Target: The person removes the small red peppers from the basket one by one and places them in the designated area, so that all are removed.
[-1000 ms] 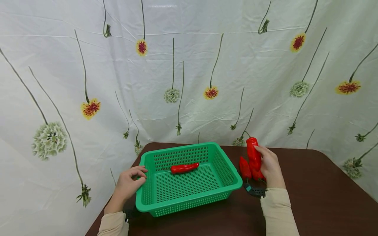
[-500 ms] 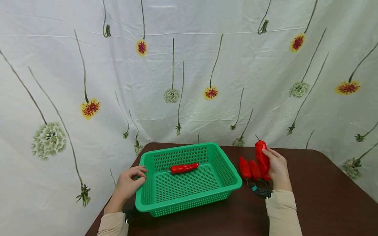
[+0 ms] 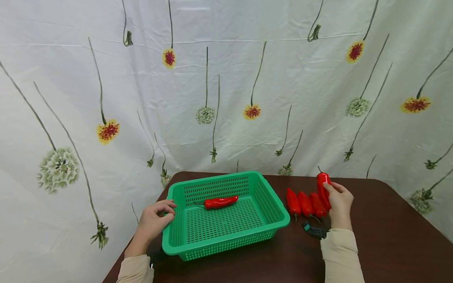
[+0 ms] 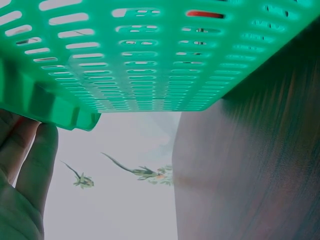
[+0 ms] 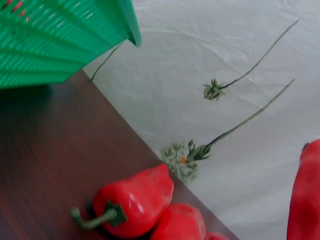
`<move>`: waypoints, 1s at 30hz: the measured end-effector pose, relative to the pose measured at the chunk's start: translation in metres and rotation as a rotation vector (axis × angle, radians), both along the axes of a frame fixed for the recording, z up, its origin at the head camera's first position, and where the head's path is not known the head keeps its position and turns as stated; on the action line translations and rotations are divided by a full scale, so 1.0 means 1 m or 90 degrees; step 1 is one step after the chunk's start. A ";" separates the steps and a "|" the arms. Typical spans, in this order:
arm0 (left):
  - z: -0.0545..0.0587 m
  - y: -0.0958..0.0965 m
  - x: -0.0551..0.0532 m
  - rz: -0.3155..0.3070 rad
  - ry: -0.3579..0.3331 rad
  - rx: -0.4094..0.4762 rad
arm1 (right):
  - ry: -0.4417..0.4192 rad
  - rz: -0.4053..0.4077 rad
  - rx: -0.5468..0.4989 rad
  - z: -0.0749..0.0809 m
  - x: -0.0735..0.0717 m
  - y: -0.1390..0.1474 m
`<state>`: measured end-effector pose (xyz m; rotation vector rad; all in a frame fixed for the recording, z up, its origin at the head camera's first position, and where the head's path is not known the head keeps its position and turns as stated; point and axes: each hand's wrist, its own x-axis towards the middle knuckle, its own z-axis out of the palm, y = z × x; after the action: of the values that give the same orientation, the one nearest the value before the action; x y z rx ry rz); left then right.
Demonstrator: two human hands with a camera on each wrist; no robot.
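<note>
My right hand [image 3: 341, 200] holds a long red pepper [image 3: 323, 188] between thumb and fingers, its thin stem pointing up, above the right end of a row of three red peppers [image 3: 293, 202] on the table. Part of the held pepper [image 5: 306, 195] shows at the right edge of the right wrist view. At the left, my left hand [image 3: 155, 220] grips the rim of a green plastic basket [image 3: 226, 243]; its fingers [image 4: 37, 165] reach up to that rim in the left wrist view. One red pepper [image 3: 221, 202] lies inside the basket.
A dark brown table [image 3: 385, 232] carries the basket and peppers. Behind it hangs a white curtain [image 3: 226, 90] with printed flowers. A black strap device [image 3: 315, 230] sits at the right wrist, close to the lying peppers.
My right hand has moved rightward and slightly down with its pepper, uncovering the third pepper of the row. My left hand, the basket and the pepper inside stay put.
</note>
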<state>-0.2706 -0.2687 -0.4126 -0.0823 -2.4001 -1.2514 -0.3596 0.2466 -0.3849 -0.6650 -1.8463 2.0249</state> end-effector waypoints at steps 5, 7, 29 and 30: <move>0.001 0.001 0.000 -0.006 0.002 0.003 | -0.012 -0.037 -0.002 -0.010 -0.002 0.009; 0.001 0.000 0.000 -0.008 0.003 0.004 | -0.016 -0.041 0.000 -0.014 -0.003 0.011; 0.000 0.000 0.001 -0.010 0.002 -0.001 | -0.052 -0.093 0.030 -0.042 -0.008 0.021; 0.000 0.000 0.001 -0.010 0.003 -0.002 | -0.054 -0.091 0.029 -0.043 -0.008 0.022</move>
<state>-0.2699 -0.2684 -0.4123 -0.1052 -2.4014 -1.2526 -0.3677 0.2682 -0.4275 -0.8564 -1.8302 1.8853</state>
